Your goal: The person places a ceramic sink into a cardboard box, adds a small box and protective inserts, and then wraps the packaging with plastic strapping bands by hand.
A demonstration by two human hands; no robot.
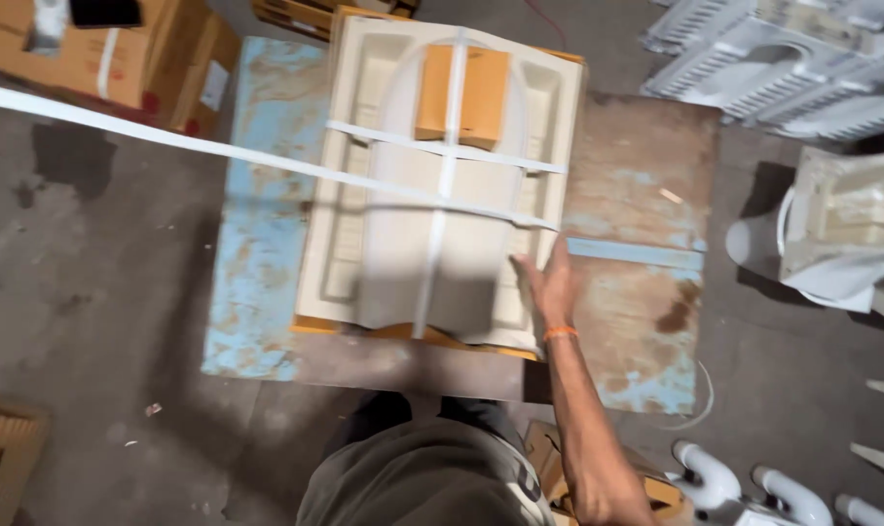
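Cream ceramic pan (442, 185) flat on rusty blue table (267, 244), long axis running away from person. Right hand (549, 287) open, fingers spread against near right edge. White straps (447, 156) crossing it; orange cardboard block (461, 93) atop far end. Cartons (101, 49) far left, white ceramic pieces (783, 58) right.

Cream ceramic squat-toilet pan (442, 185), lying bowl-side up on a rusty blue-painted metal table, its long axis pointing away from the viewer. White plastic strapping (440, 209) crosses it lengthwise and twice crosswise, pinning an orange cardboard pad (481, 93) at the far end.
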